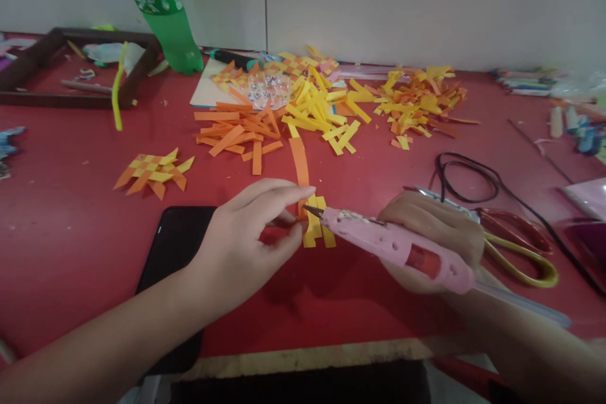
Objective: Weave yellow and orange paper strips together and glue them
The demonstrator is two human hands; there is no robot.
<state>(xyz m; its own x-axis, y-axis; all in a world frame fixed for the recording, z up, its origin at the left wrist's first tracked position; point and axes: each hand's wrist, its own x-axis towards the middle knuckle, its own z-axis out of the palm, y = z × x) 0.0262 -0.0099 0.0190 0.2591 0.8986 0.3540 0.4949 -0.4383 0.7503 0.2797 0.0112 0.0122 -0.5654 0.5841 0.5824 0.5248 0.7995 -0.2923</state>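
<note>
My left hand (258,221) pinches a long orange paper strip (299,161) between thumb and fingers, with the strip rising away from me. Against its lower end lie several yellow paper strips (319,230) side by side. A pink glue gun (392,241), with a clear glue stick (521,303) out of its back, is gripped in my right hand (433,233). The gun's nozzle points left and meets the papers close to my left fingertips; whether it touches them I cannot tell. Left of my hand rests a woven orange and yellow paper fish (154,170).
Piles of orange strips (237,129) and yellow strips (312,104) lie ahead, with woven pieces (421,101) to their right. Scissors (518,252) lie beside my right hand, near a black cord (468,170). A black phone (173,252) sits under my left forearm. A green bottle (177,31) stands behind.
</note>
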